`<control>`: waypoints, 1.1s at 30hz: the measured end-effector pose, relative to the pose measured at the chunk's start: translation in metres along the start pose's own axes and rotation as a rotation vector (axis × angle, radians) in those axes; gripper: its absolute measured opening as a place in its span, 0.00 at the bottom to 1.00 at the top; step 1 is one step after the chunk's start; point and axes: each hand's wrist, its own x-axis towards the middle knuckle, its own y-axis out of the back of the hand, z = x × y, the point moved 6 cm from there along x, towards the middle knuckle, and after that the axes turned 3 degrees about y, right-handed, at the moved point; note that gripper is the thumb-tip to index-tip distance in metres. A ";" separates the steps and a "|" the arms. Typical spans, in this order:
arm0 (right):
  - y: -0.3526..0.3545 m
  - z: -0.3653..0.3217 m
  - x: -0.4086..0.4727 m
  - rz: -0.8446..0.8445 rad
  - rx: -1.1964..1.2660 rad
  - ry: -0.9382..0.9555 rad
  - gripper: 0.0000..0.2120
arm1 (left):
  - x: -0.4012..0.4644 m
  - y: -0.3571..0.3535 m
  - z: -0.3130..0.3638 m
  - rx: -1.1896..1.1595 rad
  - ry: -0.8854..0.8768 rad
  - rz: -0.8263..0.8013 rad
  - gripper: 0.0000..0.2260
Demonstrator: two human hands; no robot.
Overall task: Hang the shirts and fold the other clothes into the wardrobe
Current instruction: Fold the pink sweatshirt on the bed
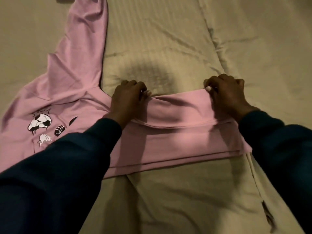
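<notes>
Head view: both hands are gripping the far folded edge of a pink top (177, 132) that is lying on a bed (219, 39). The left hand (130, 100) is pinching the fold at its left end with fingers curled over the cloth, and the right hand (226, 97) is clamped on the right end the same way, thumb tucked under. Dark sleeves are covering both arms.

The step in hand looks like folding the top's body over on itself. To do it well, both hands should be keeping the edge taut between them so the fold is running straight, bringing it down level and matching it to the layered hem nearest the person, then smoothing outward so no crease is getting trapped. The long sleeve lying loose probably wants folding in across the body before the stack is getting any thicker.

The top is sitting around the middle of the bed, its folded part lying toward the near edge and its printed side spreading toward the left edge. The cloth is a soft, matte pink, thick enough to be holding a rounded fold. A football print (40, 122) in black and white is showing on the flat part, partly hidden by the left arm. One sleeve (84, 39) is stretching away toward the far left corner
</notes>
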 end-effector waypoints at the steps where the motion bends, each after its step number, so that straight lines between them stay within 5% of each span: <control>1: 0.002 0.004 0.004 -0.041 -0.020 0.025 0.09 | 0.005 -0.002 -0.004 -0.015 0.027 -0.075 0.11; 6: 0.009 0.025 0.010 -0.030 -0.096 0.029 0.18 | 0.008 -0.005 -0.022 0.023 0.010 -0.253 0.15; 11: 0.001 0.029 0.001 0.123 -0.200 -0.161 0.17 | -0.005 0.003 -0.034 0.004 0.009 0.004 0.11; 14: -0.006 -0.027 -0.011 0.309 -0.025 -0.026 0.19 | -0.025 -0.008 0.006 0.009 -0.110 0.111 0.13; 16: -0.036 -0.080 -0.026 0.166 0.187 0.155 0.24 | -0.044 -0.028 0.039 -0.070 -0.135 0.049 0.20; 19: -0.069 -0.111 -0.050 -0.056 0.144 0.282 0.27 | -0.070 -0.057 0.051 0.009 -0.085 -0.027 0.23; 25: -0.046 0.018 -0.056 0.044 0.030 -0.251 0.25 | -0.083 -0.054 0.032 0.107 -0.030 0.013 0.24; 30: -0.026 -0.008 -0.049 0.143 -0.109 -0.289 0.25 | -0.095 -0.035 0.000 0.125 0.112 0.082 0.25; 33: -0.014 -0.065 -0.033 0.311 0.074 -0.218 0.19 | -0.111 -0.015 -0.028 0.107 0.244 0.160 0.28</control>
